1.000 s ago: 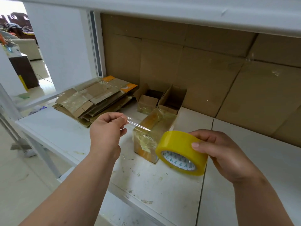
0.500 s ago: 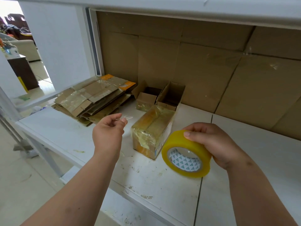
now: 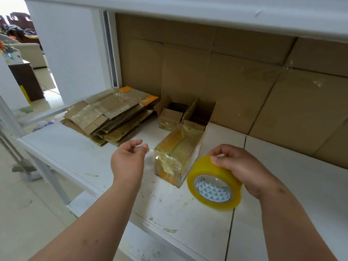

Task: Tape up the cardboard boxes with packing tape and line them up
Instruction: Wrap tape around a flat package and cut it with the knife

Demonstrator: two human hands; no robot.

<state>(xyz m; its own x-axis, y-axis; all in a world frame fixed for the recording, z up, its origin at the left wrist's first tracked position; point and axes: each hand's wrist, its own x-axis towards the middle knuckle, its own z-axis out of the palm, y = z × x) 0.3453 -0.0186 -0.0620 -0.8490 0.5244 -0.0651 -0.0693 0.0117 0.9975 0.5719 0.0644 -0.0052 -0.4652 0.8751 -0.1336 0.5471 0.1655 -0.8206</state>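
Bench (image 3: 79, 159): carries everything; cardboard wall (image 3: 235, 81) stands along its back edge.
Flattened boxes (image 3: 111, 117): stacked at the back left corner of the bench.
Two open boxes (image 3: 186, 115): side by side against the cardboard wall, just right of the flattened boxes.
Taped box (image 3: 175, 155): on the bench just before the two open boxes, mid-depth.
Left hand (image 3: 128, 161): over the bench, just left of the taped box, apart from it.
Tape roll (image 3: 214, 183): held by the right hand (image 3: 244, 170) above the bench, right of and before the taped box, toward the front edge.
Shelf (image 3: 188, 8): overhead, above the bench.
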